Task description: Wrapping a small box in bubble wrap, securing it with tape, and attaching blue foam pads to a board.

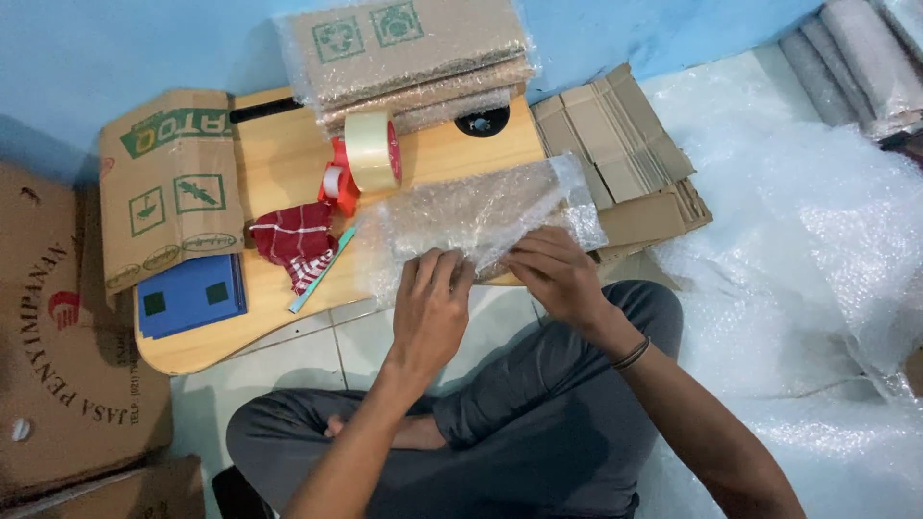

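Crossed legs in grey trousers [519, 423] fill the foreground, and just beyond them lies a bubble-wrapped parcel [471, 216] at the near edge of a low wooden table [279, 154]. Folding it neatly probably calls for pulling the film taut and pressing the flap flat before any taping. Both forearms reach forward, wrists bent down. Left hand [430, 303] pinches the wrap's near edge, fingers curled; right hand [556, 271] grips the same edge beside it. Further out stand a tape dispenser [363, 159], a red checked cloth [296, 242], flattened cardboard boxes [615, 144] and loose bubble wrap [808, 221].
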